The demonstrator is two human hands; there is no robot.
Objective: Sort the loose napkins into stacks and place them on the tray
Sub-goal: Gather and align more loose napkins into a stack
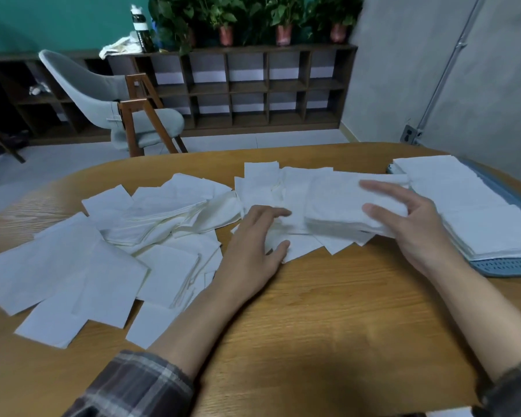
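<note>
Right hand [409, 233] fingers curled round a napkin stack [337, 206], left hand [253, 245] fingers resting loose on loose napkins [103, 251], blue tray [503, 266] just right of the fingers, full of flat white stacks [463, 206]

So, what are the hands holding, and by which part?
The right hand grips a napkin stack by its right end; the left hand rests on loose napkins.

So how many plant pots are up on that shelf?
3, all atop the shelf: left pot, middle pot, right pot. Leaves may hide another further left.
</note>
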